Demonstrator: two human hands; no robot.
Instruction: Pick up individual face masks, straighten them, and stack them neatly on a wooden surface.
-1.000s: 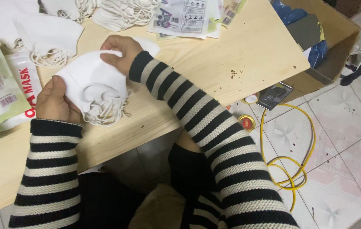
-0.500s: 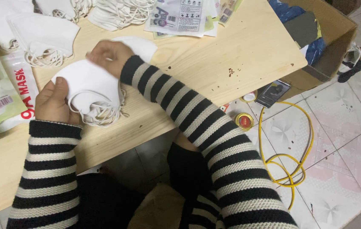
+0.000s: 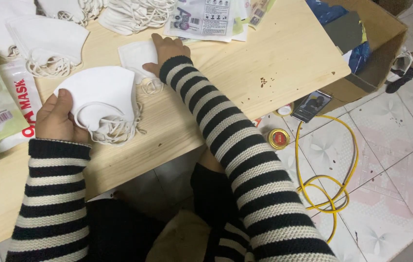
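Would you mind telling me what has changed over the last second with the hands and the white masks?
The right hand left the stack of masks and moved up the table, where it now presses on a single mask lying flat. The left hand still grips the stack at its left edge, in about the same place.

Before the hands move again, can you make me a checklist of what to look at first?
1. Left hand grips the stack of white masks: ok.
2. Right hand lies flat on the single mask: ok.
3. Single mask sits apart from the stack: ok.
4. Ear loops under the stack are untangled: not ok, they look bunched.
5. Bare wooden table beside the right hand gives room: ok.
6. Number of masks in the stack: cannot tell.
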